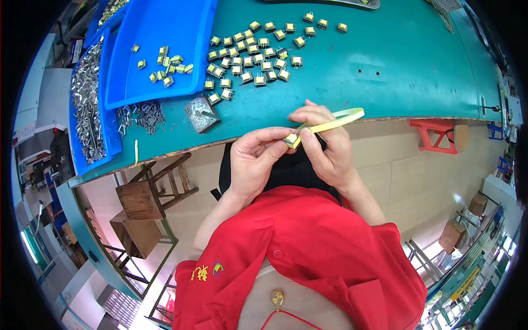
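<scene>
Close to the table's front edge, my left hand (pixel 254 162) pinches a small yellow-and-black transformer (pixel 292 141) between thumb and fingertips. My right hand (pixel 329 146) is closed on a roll of yellow tape (pixel 352 115), whose ring sticks out past the fingers to the right. The tape's end meets the transformer where both thumbs come together; whether it is stuck down is too small to tell. Several similar transformers (pixel 260 81) with pins stand in loose rows on the green table (pixel 407 66), beyond my hands and to the left.
At the left, a blue tray (pixel 159 33) holds more transformers. Beside it, a blue bin (pixel 114 140) is filled with small metal clips, and more clips (pixel 144 115) lie loose. A metal block (pixel 202 114) sits near the edge. Wooden stools (pixel 140 199) and a red stool (pixel 432 135) stand below.
</scene>
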A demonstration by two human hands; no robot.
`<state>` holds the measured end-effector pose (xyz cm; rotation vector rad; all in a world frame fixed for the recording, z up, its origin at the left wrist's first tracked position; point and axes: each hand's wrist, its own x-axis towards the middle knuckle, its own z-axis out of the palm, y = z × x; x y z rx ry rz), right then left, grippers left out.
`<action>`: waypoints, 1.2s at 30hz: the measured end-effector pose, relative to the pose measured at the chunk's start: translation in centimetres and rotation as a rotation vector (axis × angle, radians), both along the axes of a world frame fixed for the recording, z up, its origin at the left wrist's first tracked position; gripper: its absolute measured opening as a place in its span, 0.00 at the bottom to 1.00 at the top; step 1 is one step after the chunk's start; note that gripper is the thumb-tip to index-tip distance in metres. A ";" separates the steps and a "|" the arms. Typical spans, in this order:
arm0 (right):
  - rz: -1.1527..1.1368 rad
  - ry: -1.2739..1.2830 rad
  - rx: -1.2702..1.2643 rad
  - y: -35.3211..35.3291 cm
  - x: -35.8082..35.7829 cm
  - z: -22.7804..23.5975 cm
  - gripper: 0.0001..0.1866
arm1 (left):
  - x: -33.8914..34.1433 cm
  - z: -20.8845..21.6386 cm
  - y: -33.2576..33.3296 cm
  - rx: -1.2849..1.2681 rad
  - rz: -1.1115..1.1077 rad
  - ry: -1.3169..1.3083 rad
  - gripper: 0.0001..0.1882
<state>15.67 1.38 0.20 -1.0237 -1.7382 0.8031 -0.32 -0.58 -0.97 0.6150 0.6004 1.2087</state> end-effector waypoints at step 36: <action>0.021 -0.046 -0.271 1.8 -7.8 2.0 0.08 | -6.7 0.7 -1.9 0.121 0.450 0.455 0.14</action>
